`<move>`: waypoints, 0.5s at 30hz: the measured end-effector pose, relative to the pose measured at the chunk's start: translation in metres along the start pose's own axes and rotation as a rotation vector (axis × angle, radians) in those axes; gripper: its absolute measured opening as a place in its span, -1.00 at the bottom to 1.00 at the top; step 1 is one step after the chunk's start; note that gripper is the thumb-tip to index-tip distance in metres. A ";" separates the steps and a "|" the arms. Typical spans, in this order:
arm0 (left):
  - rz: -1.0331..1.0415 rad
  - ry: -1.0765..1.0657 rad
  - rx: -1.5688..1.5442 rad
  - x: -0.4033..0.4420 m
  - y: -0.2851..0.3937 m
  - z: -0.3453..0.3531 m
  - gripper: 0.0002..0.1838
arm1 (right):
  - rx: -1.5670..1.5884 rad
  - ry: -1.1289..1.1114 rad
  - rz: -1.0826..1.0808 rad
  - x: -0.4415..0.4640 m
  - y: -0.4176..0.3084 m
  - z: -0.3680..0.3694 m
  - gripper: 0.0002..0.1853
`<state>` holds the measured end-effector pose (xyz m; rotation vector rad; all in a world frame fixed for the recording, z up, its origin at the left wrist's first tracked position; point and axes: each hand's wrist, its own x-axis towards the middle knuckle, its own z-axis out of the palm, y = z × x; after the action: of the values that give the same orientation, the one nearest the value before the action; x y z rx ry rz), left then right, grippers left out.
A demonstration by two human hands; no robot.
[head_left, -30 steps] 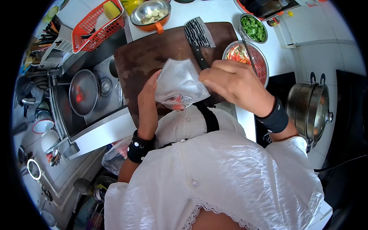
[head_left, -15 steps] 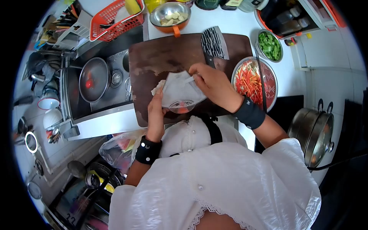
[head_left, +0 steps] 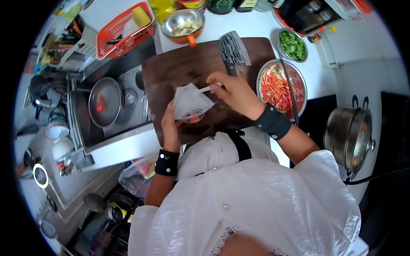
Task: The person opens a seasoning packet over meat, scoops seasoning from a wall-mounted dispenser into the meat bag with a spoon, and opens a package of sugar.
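Observation:
A clear plastic bag [head_left: 192, 101] with a printed lower part hangs above the near half of the brown cutting board [head_left: 171, 64]. My left hand [head_left: 170, 128] holds its left side. At its upper right, my right hand [head_left: 235, 91] is closed on a thin white handle [head_left: 209, 88], whose other end reaches to the bag's mouth. Beyond my right hand a cleaver [head_left: 235, 49] with a black-and-white patterned blade lies on the board. A colander of shredded red and pale vegetables [head_left: 277, 87] stands right of that hand.
Back left are a red basket [head_left: 126, 36] and a bowl of garlic cloves [head_left: 183, 26]. A bowl of chopped greens [head_left: 292, 45] stands back right. The sink [head_left: 124, 117] with a pan [head_left: 104, 102] is on the left, a steamer pot [head_left: 348, 138] on the right.
My right hand has drawn back from the bag's mouth, and the white handle now shows between its fingers. The bag is still in my left hand. The camera view has shifted.

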<state>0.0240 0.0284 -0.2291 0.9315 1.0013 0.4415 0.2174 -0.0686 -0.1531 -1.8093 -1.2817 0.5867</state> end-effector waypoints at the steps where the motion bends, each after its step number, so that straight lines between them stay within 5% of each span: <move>1: -0.009 -0.023 0.013 0.004 0.001 -0.001 -0.48 | -0.114 -0.042 0.104 -0.002 0.000 0.000 -0.90; 8: 0.038 -0.145 0.016 0.022 0.017 -0.003 -0.54 | 1.008 0.310 0.752 -0.026 0.018 0.031 -0.90; 12: 0.042 -0.211 0.180 0.039 0.026 -0.003 -0.55 | 1.274 0.572 0.671 -0.014 0.034 0.035 -0.90; 13: 0.389 -0.235 0.404 0.055 0.007 -0.011 -0.56 | 1.286 0.592 0.651 -0.009 0.044 0.036 -0.90; 15: 0.708 -0.216 0.694 0.066 0.002 -0.014 -0.60 | 1.259 0.658 0.618 0.004 0.056 0.035 -0.91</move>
<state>0.0449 0.0824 -0.2647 1.9379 0.5956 0.5702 0.2223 -0.0602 -0.2183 -1.0581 0.1968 0.7701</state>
